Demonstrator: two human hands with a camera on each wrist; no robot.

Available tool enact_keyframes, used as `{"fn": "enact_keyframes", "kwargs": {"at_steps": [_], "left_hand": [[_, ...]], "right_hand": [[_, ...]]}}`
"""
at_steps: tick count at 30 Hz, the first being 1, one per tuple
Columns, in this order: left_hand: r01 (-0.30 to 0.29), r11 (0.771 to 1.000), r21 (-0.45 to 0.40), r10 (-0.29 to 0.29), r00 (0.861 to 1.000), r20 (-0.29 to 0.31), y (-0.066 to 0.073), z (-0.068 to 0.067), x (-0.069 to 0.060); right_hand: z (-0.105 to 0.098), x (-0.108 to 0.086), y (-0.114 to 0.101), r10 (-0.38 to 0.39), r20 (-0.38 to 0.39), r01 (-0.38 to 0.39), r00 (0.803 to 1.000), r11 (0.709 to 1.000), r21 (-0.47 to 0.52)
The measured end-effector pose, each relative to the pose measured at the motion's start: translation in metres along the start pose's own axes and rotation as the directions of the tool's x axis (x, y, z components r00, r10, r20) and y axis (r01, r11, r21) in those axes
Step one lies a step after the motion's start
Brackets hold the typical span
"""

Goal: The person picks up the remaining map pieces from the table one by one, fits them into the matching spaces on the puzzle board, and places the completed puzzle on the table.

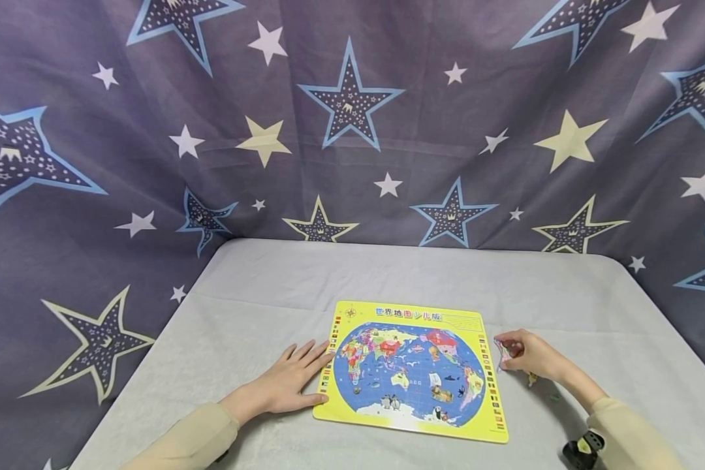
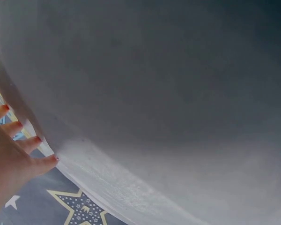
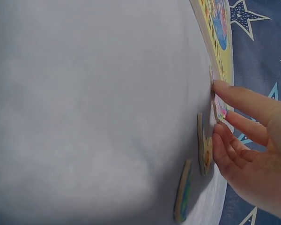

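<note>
A yellow-bordered world map puzzle board (image 1: 411,372) lies flat on the grey cloth. My left hand (image 1: 282,385) rests along its left edge with the fingers spread and straight, thumb near the lower left corner. To the right of the board, my right hand (image 1: 531,358) pinches a small pinkish puzzle piece (image 1: 502,354) between thumb and fingers, close to the cloth. The right wrist view shows this held piece (image 3: 220,107) tilted under the fingertips. Beside that hand lie a yellowish puzzle piece (image 3: 205,152) and a blue-green puzzle piece (image 3: 183,192).
Pale grey cloth (image 1: 282,281) covers the table around the board. Behind and at the sides hangs a dark curtain with stars (image 1: 382,85). A black device (image 1: 583,450) is strapped at the right wrist. The left wrist view shows mostly cloth.
</note>
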State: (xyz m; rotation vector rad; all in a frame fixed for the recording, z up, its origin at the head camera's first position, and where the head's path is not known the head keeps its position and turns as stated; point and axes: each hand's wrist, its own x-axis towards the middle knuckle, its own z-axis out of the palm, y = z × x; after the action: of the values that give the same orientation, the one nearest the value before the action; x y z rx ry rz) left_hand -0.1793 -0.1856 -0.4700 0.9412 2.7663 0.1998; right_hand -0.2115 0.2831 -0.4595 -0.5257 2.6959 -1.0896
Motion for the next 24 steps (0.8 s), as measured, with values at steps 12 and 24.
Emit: {"fn": "enact_keyframes", "kwargs": {"at_steps": [12, 24], "left_hand": [[-0.005, 1.000, -0.002, 0.005, 1.000, -0.002, 0.0006, -0.0011, -0.0009], [-0.002, 1.000, -0.003, 0.002, 1.000, -0.006, 0.0009, 0.0001, -0.0007]], "right_hand": [[0.0016, -0.0006, 0.0011, 0.013, -0.022, -0.012, 1.000, 0.999, 0.048], [0.0015, -0.0015, 0.0005, 0.001, -0.033, 0.002, 0.999, 0.997, 0.077]]}}
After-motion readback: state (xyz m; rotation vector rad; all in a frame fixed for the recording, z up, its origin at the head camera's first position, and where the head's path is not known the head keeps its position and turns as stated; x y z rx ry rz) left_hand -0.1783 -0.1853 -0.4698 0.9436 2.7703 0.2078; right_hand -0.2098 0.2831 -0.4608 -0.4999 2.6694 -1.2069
